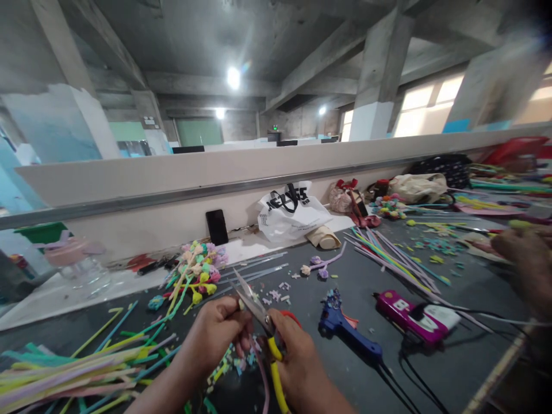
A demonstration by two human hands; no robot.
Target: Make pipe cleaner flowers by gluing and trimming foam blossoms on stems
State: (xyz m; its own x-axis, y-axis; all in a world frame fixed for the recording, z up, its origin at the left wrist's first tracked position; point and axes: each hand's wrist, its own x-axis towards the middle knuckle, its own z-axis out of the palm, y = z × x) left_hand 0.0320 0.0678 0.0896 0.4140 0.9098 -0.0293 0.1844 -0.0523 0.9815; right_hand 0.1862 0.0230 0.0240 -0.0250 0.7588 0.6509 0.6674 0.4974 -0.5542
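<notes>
My right hand (295,353) grips yellow-handled scissors (259,313), blades open and pointing up-left. My left hand (219,333) pinches something small and yellowish at the blades; what it is I cannot tell. A pink pipe cleaner (263,374) hangs down between my hands. Small coloured cuttings (228,362) lie on the dark table (353,282) under my left hand.
Long pastel pipe cleaners (64,374) are heaped at left, and more (388,253) fan out right of centre. A blue glue gun (345,330) and a pink glue gun (409,316) lie right. A flower bunch (198,267), phone (216,226), white bag (291,215). Another person's hand (524,253) far right.
</notes>
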